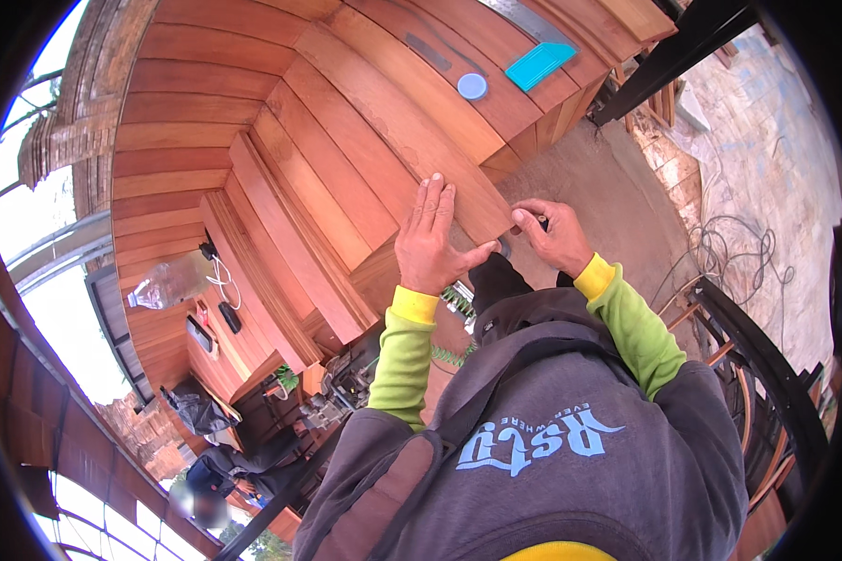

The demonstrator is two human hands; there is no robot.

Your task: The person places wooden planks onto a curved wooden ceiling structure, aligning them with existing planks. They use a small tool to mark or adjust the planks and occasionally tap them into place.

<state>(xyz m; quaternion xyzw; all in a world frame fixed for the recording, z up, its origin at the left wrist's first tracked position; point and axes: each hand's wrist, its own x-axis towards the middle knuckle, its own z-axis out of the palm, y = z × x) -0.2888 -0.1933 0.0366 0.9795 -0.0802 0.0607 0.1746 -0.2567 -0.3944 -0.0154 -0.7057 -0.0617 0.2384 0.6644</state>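
Note:
A reddish-brown wooden plank (468, 192) lies lengthwise over the stacked boards, its near end jutting toward my body. My left hand (430, 238) rests on the plank's near-left edge, fingers stretched flat along the top and the thumb spread toward its end. At the right corner of that end, my right hand (559, 238) is closed, thumb and index finger bent together. A small dark thing shows between its fingers, too little of it visible to name. Farther up the boards are a round pale-blue lid (472, 87) and a flat teal plastic piece (541, 66).
A clear plastic bottle (166, 283), a white cable (223, 280) and a phone (199, 335) lie on planks at left. Below them stand a metal machine (332, 397) and another person (220, 472). Loose cables (748, 252) and a black metal frame (767, 374) occupy the right.

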